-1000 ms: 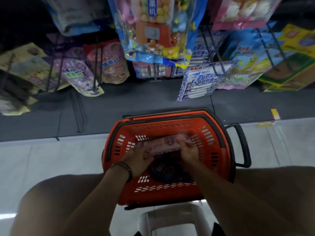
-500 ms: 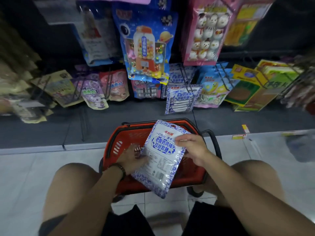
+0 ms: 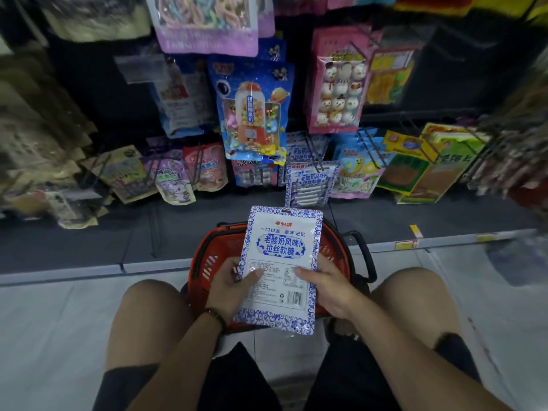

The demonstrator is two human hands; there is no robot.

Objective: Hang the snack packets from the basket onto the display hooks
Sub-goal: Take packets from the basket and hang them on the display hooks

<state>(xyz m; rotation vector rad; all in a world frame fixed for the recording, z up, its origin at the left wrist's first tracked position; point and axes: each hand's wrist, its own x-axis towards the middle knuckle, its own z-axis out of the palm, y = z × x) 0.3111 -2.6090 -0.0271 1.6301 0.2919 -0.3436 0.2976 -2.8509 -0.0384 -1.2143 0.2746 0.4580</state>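
Both forearms reach forward between the knees. Left hand grips the white-and-blue packet at its lower left edge, thumb on the front. Right hand does the same at the lower right edge. I see the packet upright, print toward me, over the red basket on the floor. Beyond, a matching packet hangs on the display.

Pretty clearly a shop: candy packets hang in rows on wire hooks across the top of the frame. Mid-frame there's a red shopping basket on the tiled floor, with yellow price tags stuck at right.
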